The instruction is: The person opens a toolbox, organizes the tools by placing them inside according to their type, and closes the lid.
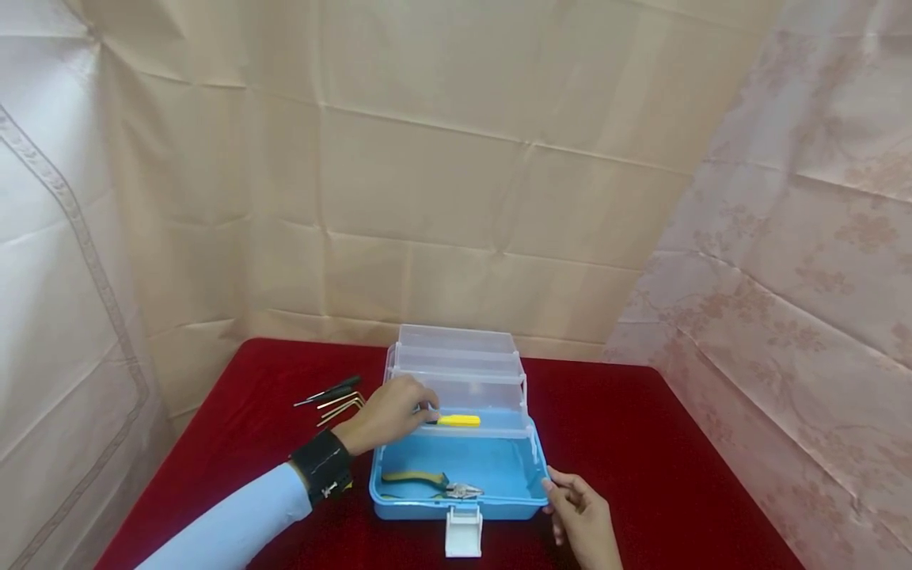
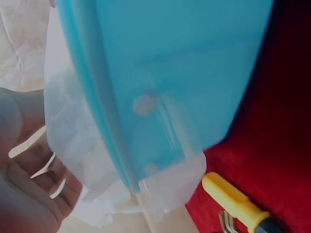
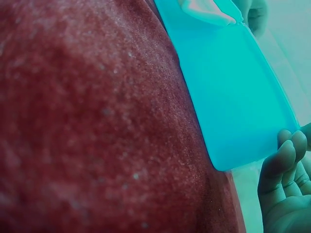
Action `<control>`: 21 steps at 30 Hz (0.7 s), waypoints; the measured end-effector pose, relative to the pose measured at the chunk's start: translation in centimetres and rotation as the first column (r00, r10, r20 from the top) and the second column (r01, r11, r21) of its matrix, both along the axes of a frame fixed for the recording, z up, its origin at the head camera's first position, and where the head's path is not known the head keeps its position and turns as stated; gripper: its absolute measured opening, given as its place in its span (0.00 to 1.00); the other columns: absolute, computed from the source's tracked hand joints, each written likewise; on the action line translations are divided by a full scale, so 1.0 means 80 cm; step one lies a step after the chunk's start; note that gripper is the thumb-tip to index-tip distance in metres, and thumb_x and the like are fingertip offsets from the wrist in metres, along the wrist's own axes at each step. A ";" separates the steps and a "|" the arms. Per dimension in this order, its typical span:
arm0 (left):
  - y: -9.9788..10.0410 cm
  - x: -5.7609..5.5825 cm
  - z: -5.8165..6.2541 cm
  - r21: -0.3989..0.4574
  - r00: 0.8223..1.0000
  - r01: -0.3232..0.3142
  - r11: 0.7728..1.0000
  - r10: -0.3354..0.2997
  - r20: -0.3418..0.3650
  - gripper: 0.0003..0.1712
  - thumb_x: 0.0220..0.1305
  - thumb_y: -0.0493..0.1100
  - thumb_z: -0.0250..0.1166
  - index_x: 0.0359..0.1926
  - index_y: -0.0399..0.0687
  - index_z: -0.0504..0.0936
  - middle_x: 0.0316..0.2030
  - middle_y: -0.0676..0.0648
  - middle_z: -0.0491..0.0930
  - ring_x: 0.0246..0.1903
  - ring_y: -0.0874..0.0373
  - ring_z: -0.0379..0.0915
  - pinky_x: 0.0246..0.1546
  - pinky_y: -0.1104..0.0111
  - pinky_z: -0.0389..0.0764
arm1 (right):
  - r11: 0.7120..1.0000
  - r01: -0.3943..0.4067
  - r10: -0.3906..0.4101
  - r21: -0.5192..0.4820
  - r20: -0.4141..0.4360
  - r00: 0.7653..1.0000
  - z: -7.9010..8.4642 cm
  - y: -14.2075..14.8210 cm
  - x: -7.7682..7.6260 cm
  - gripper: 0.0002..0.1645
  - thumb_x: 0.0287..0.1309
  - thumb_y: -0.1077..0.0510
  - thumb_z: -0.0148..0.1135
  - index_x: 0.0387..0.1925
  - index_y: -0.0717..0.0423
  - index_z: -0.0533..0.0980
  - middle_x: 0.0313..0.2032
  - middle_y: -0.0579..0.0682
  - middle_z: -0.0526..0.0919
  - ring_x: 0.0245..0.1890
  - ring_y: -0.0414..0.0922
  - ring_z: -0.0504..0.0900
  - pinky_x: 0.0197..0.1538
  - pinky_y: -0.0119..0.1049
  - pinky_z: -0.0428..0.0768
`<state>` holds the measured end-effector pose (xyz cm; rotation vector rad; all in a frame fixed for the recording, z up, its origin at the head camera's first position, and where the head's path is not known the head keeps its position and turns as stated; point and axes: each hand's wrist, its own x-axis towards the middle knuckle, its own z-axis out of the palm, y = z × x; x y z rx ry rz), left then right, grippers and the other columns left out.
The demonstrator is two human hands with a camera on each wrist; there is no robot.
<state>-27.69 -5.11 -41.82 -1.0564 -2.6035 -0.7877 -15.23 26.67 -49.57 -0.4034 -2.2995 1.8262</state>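
Observation:
An opened blue toolbox (image 1: 466, 511) with clear fold-out trays sits in the middle of the red table. My left hand (image 1: 395, 408) reaches over its tray, thumb and fingertips pinching the dark end of a yellow-handled screwdriver (image 1: 458, 420). The screwdriver's shaft is hidden behind the fingers. At the box's front right corner, my right hand (image 1: 580, 511) grips the wall, thumb on the rim; the right wrist view shows these fingers (image 3: 286, 160) at the blue corner. Combination pliers (image 1: 420, 477) with yellowish handles lie inside, along the front wall.
Dark-handled screwdrivers (image 1: 335, 392) and several brass hex keys (image 1: 342, 408) lie on the cloth left of the box. Another yellow handle (image 2: 231, 196) shows on the cloth in the left wrist view. The white latch (image 1: 464, 534) hangs down in front. Curtains enclose the table.

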 end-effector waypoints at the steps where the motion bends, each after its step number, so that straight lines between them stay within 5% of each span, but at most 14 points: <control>1: -0.003 0.000 0.000 0.032 1.000 -0.010 0.999 0.010 -0.003 0.11 0.58 0.48 0.69 0.43 0.56 0.86 0.34 0.61 0.81 0.35 0.66 0.71 0.35 0.72 0.76 | 1.000 -0.001 0.001 -0.001 -0.004 1.000 0.000 0.001 0.000 0.33 0.50 0.42 0.69 0.53 0.55 0.76 0.27 0.58 0.79 0.16 0.43 0.70 0.18 0.37 0.73; 8: -0.067 -0.002 -0.002 0.231 0.977 -0.202 0.952 0.211 -0.013 0.12 0.61 0.48 0.66 0.46 0.54 0.84 0.35 0.58 0.80 0.33 0.64 0.71 0.34 0.68 0.78 | 1.000 -0.004 0.003 -0.008 -0.017 1.000 0.000 0.000 0.000 0.33 0.50 0.41 0.69 0.53 0.56 0.76 0.26 0.58 0.79 0.15 0.43 0.69 0.17 0.37 0.73; 12: -0.125 0.001 -0.024 0.066 0.945 -0.323 0.944 0.318 0.076 0.10 0.58 0.50 0.69 0.39 0.54 0.84 0.29 0.57 0.78 0.28 0.62 0.70 0.30 0.67 0.75 | 1.000 -0.007 0.007 -0.018 -0.011 1.000 -0.001 -0.004 0.000 0.32 0.50 0.41 0.69 0.53 0.55 0.77 0.27 0.58 0.79 0.15 0.43 0.69 0.18 0.37 0.73; 15: -0.159 0.010 -0.052 -0.115 0.931 -0.326 0.938 0.340 0.134 0.10 0.53 0.49 0.73 0.34 0.53 0.83 0.23 0.59 0.75 0.25 0.63 0.67 0.26 0.69 0.70 | 1.000 -0.009 0.009 -0.013 0.001 1.000 -0.001 -0.005 0.002 0.33 0.50 0.41 0.69 0.54 0.55 0.76 0.27 0.57 0.79 0.16 0.43 0.70 0.18 0.37 0.74; 21: -0.182 0.024 -0.081 -0.153 0.955 -0.277 0.948 0.290 0.067 0.08 0.50 0.41 0.74 0.26 0.52 0.81 0.21 0.59 0.70 0.23 0.67 0.64 0.24 0.71 0.70 | 1.000 0.002 -0.002 -0.021 0.003 1.000 0.001 0.001 0.005 0.30 0.51 0.43 0.69 0.53 0.53 0.77 0.27 0.58 0.79 0.16 0.43 0.70 0.18 0.38 0.74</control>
